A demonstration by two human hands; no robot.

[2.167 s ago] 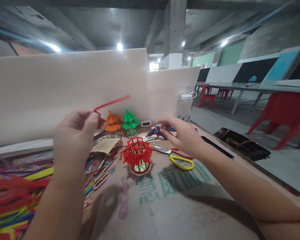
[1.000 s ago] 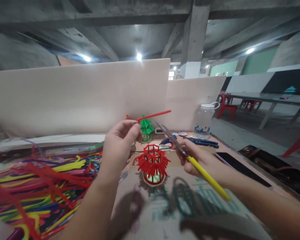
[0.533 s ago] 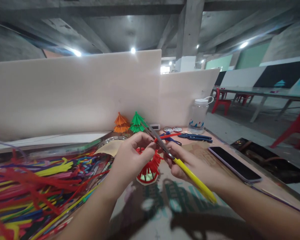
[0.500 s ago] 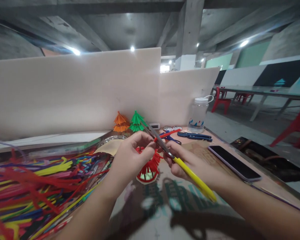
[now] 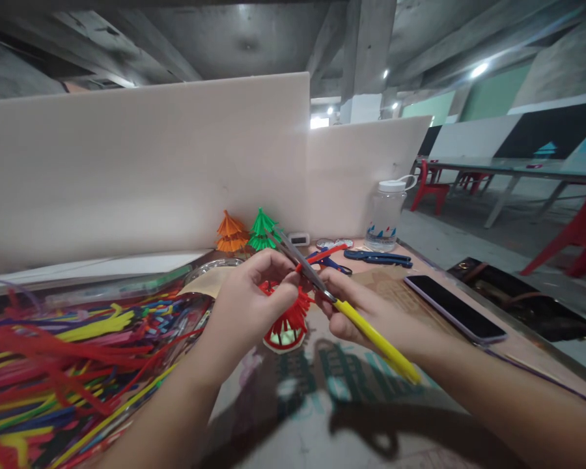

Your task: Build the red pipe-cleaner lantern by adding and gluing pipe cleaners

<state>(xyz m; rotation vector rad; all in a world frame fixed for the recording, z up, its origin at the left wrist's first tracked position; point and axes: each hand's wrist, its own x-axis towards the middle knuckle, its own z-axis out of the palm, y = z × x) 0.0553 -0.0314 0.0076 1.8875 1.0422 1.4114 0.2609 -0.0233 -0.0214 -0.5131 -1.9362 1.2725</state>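
My left hand [image 5: 256, 299] pinches a red pipe cleaner [image 5: 329, 253] whose free end points to the right. Scissors with yellow handles [image 5: 378, 342] are gripped in my right hand [image 5: 361, 309]; their metal blades slant up to the left and cross the red strip close to my left fingertips. Whether the blades touch the strip I cannot tell. Below and behind my hands stands a red fringed craft piece [image 5: 290, 319] with a pale base, partly covered by my left hand. Behind it are an orange tree-shaped piece [image 5: 232, 231] and a green one [image 5: 262, 228].
Many coloured pipe cleaners [image 5: 68, 365] are heaped at the left. A water bottle [image 5: 385, 215], blue-handled pliers [image 5: 378, 258] and a phone [image 5: 454, 309] lie or stand to the right. A pale partition [image 5: 141, 163] rises behind. A dark bag [image 5: 512, 299] is beyond the table edge.
The view has tilted slightly, so the table things sit a little higher in the picture. Both hands keep nearly the same pose, with the scissors still across the red strip.
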